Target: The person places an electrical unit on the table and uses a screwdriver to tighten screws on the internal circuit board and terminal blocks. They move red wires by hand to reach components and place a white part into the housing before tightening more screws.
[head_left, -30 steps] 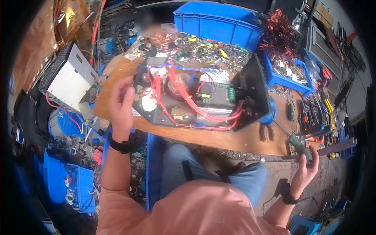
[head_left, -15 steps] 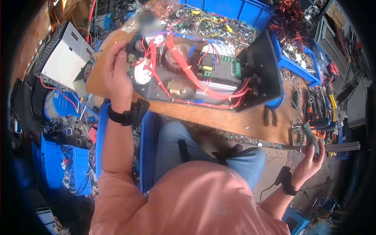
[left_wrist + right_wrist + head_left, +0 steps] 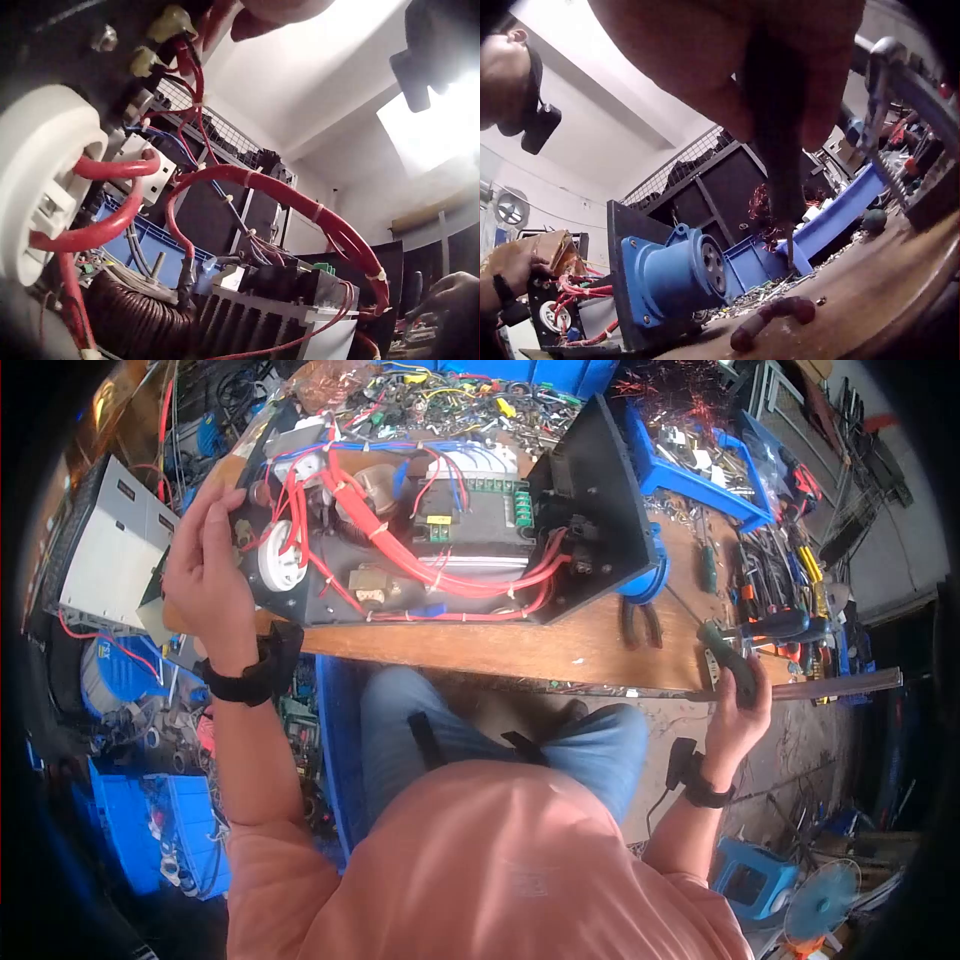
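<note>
A black metal chassis (image 3: 320,605) packed with electrical parts lies on a wooden table. Inside are thick red wires (image 3: 390,545), a white round part (image 3: 281,558) and a green-edged circuit module (image 3: 475,515). My left hand (image 3: 210,575) is at the chassis's left end, its fingers extended along the edge beside the white part; the left wrist view has fingertips at the dark panel's top. My right hand (image 3: 738,705) grips a screwdriver (image 3: 728,660) by its green handle, past the table's right front edge. The shaft points back toward the blue socket (image 3: 648,570) on the chassis's right wall.
Pliers (image 3: 640,625) lie in front of the socket. Many hand tools (image 3: 790,580) fill the table's right side. Scrap pieces (image 3: 440,405) heap behind the chassis, with a blue tray (image 3: 690,485) at the back right. A white-panelled unit (image 3: 110,550) stands left.
The head view has shifted, so the chassis appears further left. My left hand stays by its left end, fingers now closer along the edge. The screwdriver remains in my right hand.
</note>
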The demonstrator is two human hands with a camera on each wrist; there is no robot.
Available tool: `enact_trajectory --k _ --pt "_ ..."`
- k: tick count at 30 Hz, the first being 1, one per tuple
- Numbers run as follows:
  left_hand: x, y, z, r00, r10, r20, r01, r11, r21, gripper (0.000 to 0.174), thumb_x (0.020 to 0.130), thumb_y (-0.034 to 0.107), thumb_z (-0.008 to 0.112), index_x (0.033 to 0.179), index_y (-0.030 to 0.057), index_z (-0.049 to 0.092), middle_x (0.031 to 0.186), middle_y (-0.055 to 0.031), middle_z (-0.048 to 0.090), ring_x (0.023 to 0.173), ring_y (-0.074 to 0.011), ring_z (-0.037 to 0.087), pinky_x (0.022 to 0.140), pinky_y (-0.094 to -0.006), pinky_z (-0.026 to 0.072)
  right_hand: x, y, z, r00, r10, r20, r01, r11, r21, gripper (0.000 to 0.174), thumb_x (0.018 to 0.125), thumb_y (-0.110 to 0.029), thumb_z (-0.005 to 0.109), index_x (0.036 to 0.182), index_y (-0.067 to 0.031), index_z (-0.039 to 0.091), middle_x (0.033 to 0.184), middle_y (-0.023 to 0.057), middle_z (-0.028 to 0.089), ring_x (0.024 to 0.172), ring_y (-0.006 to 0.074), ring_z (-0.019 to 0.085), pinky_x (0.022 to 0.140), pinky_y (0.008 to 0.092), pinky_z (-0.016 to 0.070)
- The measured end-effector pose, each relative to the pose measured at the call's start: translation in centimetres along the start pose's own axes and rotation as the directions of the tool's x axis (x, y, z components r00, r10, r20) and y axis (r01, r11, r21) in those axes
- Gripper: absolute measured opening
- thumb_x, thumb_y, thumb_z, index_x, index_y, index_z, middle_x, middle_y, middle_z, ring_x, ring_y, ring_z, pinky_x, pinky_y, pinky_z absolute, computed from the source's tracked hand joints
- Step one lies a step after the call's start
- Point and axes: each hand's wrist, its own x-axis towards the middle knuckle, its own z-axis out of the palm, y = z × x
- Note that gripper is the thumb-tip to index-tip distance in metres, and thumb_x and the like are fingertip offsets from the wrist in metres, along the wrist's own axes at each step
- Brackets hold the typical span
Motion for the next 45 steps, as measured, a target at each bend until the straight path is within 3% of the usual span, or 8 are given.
enact_trajectory --k 5,11,17,23,29,35,38,45 --pt "0.1 -0.5 0.4 0.999 -0.021 -0.039 0.019 0.999 -0.044 0.026 0.098 0.008 0.046 0.113 -0.0079 0.06 0.099 -0.0098 0.068 0.097 -0.0159 0.062 0.093 -0.0283 0.0452 -0.8 0.7 1.4 0.999 0.031 -0.032 -0.029 0.998 0.058 0.036 0.085 -0.001 0.066 0.119 0.0022 0.057 0.112 0.0122 0.059 0.101 0.0194 0.059 0.088 0.0314 0.0474" --pt "0.0 -0.5 0.3 0.997 -0.058 -0.055 0.057 0.998 -0.035 0.025 0.097 0.008 0.049 0.113 -0.0065 0.062 0.095 -0.009 0.069 0.091 -0.0134 0.062 0.086 -0.0256 0.0469 -1.3 1.8 2.3 0.985 -0.165 0.055 0.174 0.926 -0.336 0.04 0.078 0.0 0.066 0.117 0.001 0.057 0.111 0.0199 0.06 0.103 0.0363 0.057 0.093 0.0413 0.044" --pt "-0.1 -0.2 0.3 0.995 -0.082 -0.049 0.082 0.997 0.005 0.026 0.098 0.014 0.048 0.108 -0.0051 0.063 0.094 -0.0076 0.07 0.095 -0.0151 0.062 0.09 -0.027 0.0449 -1.5 1.9 2.5 0.98 -0.17 0.108 0.197 0.917 -0.348 0.036 0.081 -0.003 0.065 0.115 0.0022 0.059 0.11 0.0186 0.062 0.103 0.0308 0.06 0.091 0.0371 0.0455" --pt "-0.1 -0.2 0.5 0.994 -0.084 -0.062 0.082 0.996 -0.039 0.021 0.095 0.007 0.053 0.11 -0.0031 0.064 0.093 -0.0069 0.069 0.084 -0.0092 0.061 0.073 -0.0207 0.0452 -1.7 2.1 2.5 0.976 -0.126 0.178 0.183 0.915 -0.359 0.043 0.076 -0.003 0.067 0.118 0.001 0.056 0.111 0.0223 0.058 0.104 0.0392 0.056 0.091 0.0436 0.0445" --pt "0.2 1.0 -0.1 0.992 -0.124 0.025 0.12 0.986 0.119 0.02 0.093 0.008 0.056 0.108 -0.0031 0.064 0.093 -0.0065 0.069 0.083 -0.0092 0.061 0.072 -0.0213 0.0457 -1.8 1.3 2.5 0.972 -0.026 0.235 0.105 0.937 -0.333 0.044 0.077 -0.005 0.067 0.12 -0.0005 0.055 0.112 0.0227 0.057 0.108 0.0395 0.054 0.092 0.0444 0.0439" --pt "-0.2 0.7 0.2 0.981 -0.19 0.028 0.191 0.981 -0.03 0.018 0.091 0.007 0.058 0.105 -0.0037 0.065 0.095 -0.0077 0.069 0.086 -0.0111 0.063 0.074 -0.0231 0.0474 -2.1 1.1 2.8 0.955 -0.017 0.295 0.12 0.934 -0.336 0.045 0.077 -0.005 0.066 0.121 -0.0017 0.054 0.116 0.0227 0.055 0.109 0.0405 0.053 0.095 0.0441 0.0432" --pt "-0.5 1.4 0.5 0.996 -0.093 -0.008 0.093 0.987 0.131 0.018 0.091 0.006 0.059 0.104 -0.004 0.065 0.098 -0.009 0.069 0.087 -0.0124 0.063 0.076 -0.0245 0.0485 -2.3 1.4 3.0 0.951 -0.043 0.306 0.139 0.943 -0.302 0.045 0.077 -0.005 0.066 0.12 -0.0004 0.054 0.116 0.0228 0.055 0.109 0.0406 0.053 0.095 0.0441 0.0429" --pt "-0.5 1.5 0.9 0.992 -0.118 -0.037 0.122 0.977 0.174 0.019 0.089 0.006 0.06 0.104 -0.0038 0.066 0.102 -0.0111 0.069 0.087 -0.0141 0.063 0.077 -0.0267 0.0496 -2.2 1.4 3.0 0.952 -0.037 0.303 0.137 0.939 -0.314 0.045 0.077 -0.003 0.065 0.12 0.0007 0.055 0.114 0.0223 0.055 0.106 0.0383 0.054 0.092 0.0419 0.0441"
